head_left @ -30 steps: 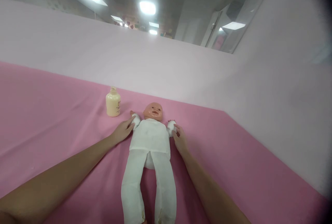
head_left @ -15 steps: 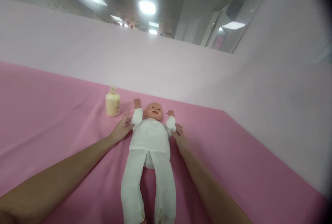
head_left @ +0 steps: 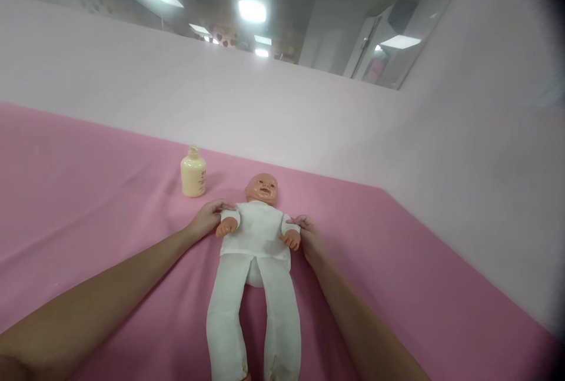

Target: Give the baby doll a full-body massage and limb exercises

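Observation:
A baby doll [head_left: 253, 231] in a white top and white trousers lies on its back, head at the far end and legs toward me. Both its arms are bent forward over the sides of its chest, with the small hands pointing my way. My left hand [head_left: 209, 218] grips the doll's arm on the left at the white sleeve, fingers over its upper side. On the other side, my right hand [head_left: 309, 237] has its fingers and thumb around the opposite sleeve. Some of my fingertips are hidden behind the sleeves.
A cream pump bottle [head_left: 193, 176] stands upright to the left of the doll's head. Beneath everything is a pink padded surface [head_left: 115, 192]. A pale wall [head_left: 273, 110] rises behind it and along the right, with a reflective pane [head_left: 300, 10] above.
The doll's two arms have swung from raised beside its head down toward its chest. My left hand's fingers have closed over the sleeve, and my right hand has stayed at its arm.

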The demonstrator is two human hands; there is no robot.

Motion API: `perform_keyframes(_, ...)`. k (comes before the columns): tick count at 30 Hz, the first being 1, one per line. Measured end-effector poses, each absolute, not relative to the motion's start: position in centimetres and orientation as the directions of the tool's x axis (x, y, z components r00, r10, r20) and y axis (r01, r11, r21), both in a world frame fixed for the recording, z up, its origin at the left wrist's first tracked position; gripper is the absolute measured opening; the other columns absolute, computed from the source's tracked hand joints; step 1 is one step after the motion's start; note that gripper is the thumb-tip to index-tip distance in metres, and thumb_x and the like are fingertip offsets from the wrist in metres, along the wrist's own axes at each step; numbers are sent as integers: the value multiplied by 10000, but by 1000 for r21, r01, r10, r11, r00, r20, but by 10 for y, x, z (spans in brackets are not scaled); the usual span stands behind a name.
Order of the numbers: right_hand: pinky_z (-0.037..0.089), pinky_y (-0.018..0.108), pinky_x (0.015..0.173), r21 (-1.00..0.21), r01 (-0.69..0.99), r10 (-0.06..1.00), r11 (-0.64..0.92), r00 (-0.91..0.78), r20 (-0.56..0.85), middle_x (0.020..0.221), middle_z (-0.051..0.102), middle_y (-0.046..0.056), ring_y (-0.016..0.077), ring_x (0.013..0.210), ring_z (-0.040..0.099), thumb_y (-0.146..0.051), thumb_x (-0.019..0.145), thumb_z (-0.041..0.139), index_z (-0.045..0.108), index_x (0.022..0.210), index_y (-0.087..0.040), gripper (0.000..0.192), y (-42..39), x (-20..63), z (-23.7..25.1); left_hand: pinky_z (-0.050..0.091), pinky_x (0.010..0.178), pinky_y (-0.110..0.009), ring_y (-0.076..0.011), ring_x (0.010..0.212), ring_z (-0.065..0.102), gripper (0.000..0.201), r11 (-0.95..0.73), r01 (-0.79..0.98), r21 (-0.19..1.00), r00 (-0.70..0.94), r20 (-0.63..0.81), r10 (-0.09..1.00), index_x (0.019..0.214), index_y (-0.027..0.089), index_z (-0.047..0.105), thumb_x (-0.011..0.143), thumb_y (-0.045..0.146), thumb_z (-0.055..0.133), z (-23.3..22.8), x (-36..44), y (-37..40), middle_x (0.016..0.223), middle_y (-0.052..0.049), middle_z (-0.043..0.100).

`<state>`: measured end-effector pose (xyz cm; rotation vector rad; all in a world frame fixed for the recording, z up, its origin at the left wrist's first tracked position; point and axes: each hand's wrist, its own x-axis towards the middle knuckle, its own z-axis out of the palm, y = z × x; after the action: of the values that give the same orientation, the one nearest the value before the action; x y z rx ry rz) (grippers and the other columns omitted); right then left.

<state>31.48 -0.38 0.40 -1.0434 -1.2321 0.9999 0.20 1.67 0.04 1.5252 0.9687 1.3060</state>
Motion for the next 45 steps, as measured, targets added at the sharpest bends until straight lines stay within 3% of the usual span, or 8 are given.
perform_keyframes(6,493,359,865,-978,-31,978,205,40,203,974,726,9,219,961,658,-278,687,644,616,909,-249,226,-11,310,9,495,894,-387,-264,1039,642,385,-257,-24,966,215,256,942,1078,169,654,754,377,664,8,2,9,1119,-101,700)
perform_keyframes(10,474,351,914,-952,103,955,288,43,294,1133,675,7,201,1086,604,-326,783,607,538,1170,-286,395,-16,308,13,455,947,-383,-261,1148,585,444,-304,61,951,154,292,944,1190,185,572,788,365,628,8,4,9,1231,-102,642)
perform_keyframes(13,437,370,988,-915,202,929,350,49,366,1214,634,32,197,1166,559,-350,831,588,479,1244,-281,433,-19,307,15,450,932,-372,-245,1141,574,428,-347,161,924,132,328,935,1203,199,525,803,336,596,5,5,9,1248,-96,611)
perform_keyframes(19,418,399,1022,-904,240,910,355,134,393,1196,636,61,203,1169,561,-432,847,603,480,1256,-269,457,-17,307,14,454,913,-372,-222,1074,593,443,-379,196,904,100,366,925,1207,209,438,799,324,568,-3,6,12,1177,-77,626)
perform_keyframes(26,440,410,1004,-906,289,922,308,144,359,1246,626,71,217,1139,585,-400,840,581,538,1250,-271,432,-10,312,8,454,925,-363,-176,907,622,538,-333,211,919,62,327,943,1313,206,377,821,341,547,-3,4,14,929,-11,631)
perform_keyframes(32,449,429,1001,-915,328,949,236,125,289,1337,591,82,250,1191,563,-441,859,523,556,1302,-249,484,-1,317,-1,485,854,-359,-195,848,611,511,-312,287,906,73,304,950,1306,217,500,843,430,531,-1,0,14,876,-8,619)
perform_keyframes(41,464,432,1000,-918,299,955,261,58,290,1286,639,28,245,1176,590,-397,865,517,614,1244,-282,408,-5,311,5,444,993,-403,-258,1093,601,532,-266,385,884,85,253,964,1304,220,549,829,460,528,-1,2,15,1246,-65,634)
perform_keyframes(45,456,455,1015,-931,290,955,221,131,267,1253,657,30,256,1174,591,-386,820,595,633,1211,-290,405,-3,313,0,452,993,-409,-268,1109,607,534,-246,402,882,81,234,969,1299,227,549,822,465,536,-2,0,16,1245,-63,646)
